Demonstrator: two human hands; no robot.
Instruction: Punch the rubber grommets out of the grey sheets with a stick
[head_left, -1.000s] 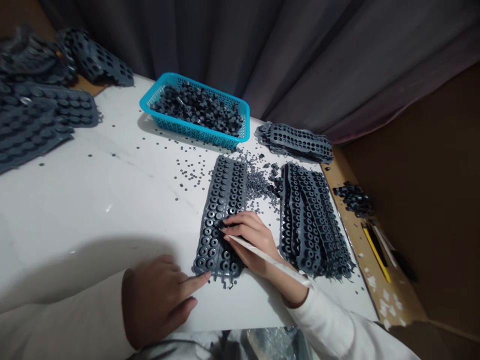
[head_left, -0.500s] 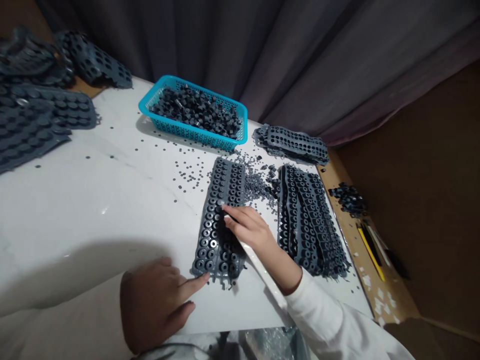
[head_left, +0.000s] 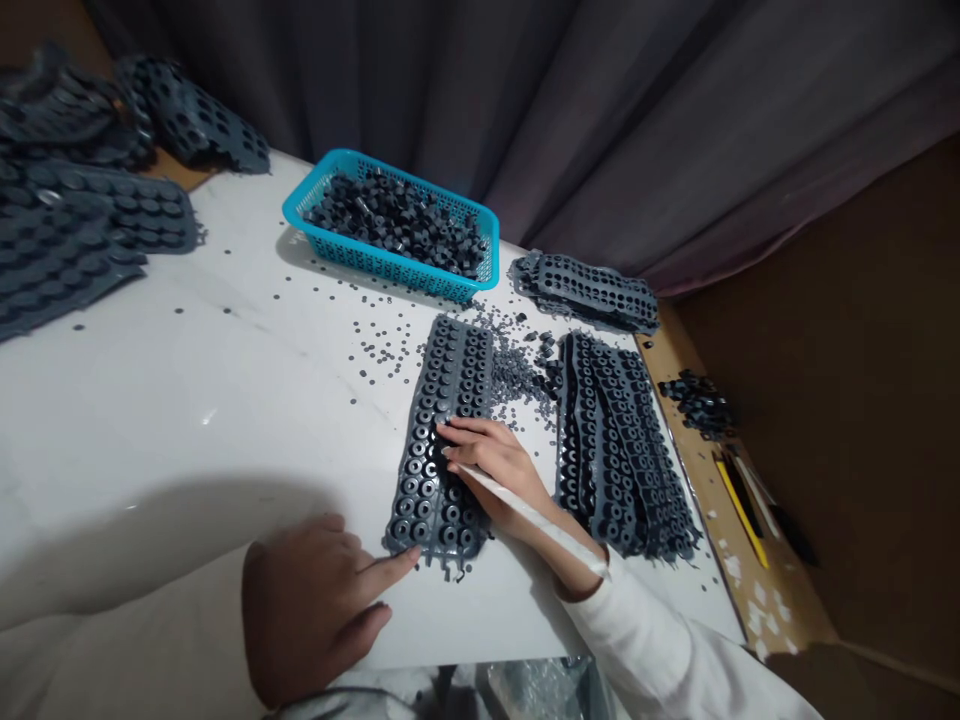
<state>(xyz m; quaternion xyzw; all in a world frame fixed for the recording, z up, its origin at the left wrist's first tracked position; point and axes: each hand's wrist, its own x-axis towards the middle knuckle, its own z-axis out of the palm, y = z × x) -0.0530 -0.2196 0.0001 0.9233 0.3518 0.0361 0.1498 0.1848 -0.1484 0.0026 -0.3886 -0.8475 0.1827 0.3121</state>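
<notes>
A dark grey moulded rubber sheet [head_left: 442,375] with rows of ring-shaped bumps lies flat in front of me. My left hand [head_left: 315,605] rests at its near left corner, the index fingertip pressing the edge, thumb apart and other fingers curled. Over the middle of the sheet is my right hand [head_left: 495,465], gripping a long slim white tool [head_left: 532,518] that slants back along the wrist. The tool's working end is hidden under the fingers, which touch the bumps. Small grey discs [head_left: 514,370] are scattered beside the sheet's far right side.
A blue basket [head_left: 390,262] full of small dark rubber parts stands at the back. More bumpy sheets [head_left: 622,450] are stacked to the right, perforated sheets [head_left: 585,285] behind them. Other sheets [head_left: 67,250] lie far left. A yellow-handled tool [head_left: 741,510] lies on the brown board at right.
My right hand has moved slightly toward me along the sheet, and the white tool has swung up closer to the wrist. My left hand stays in place.
</notes>
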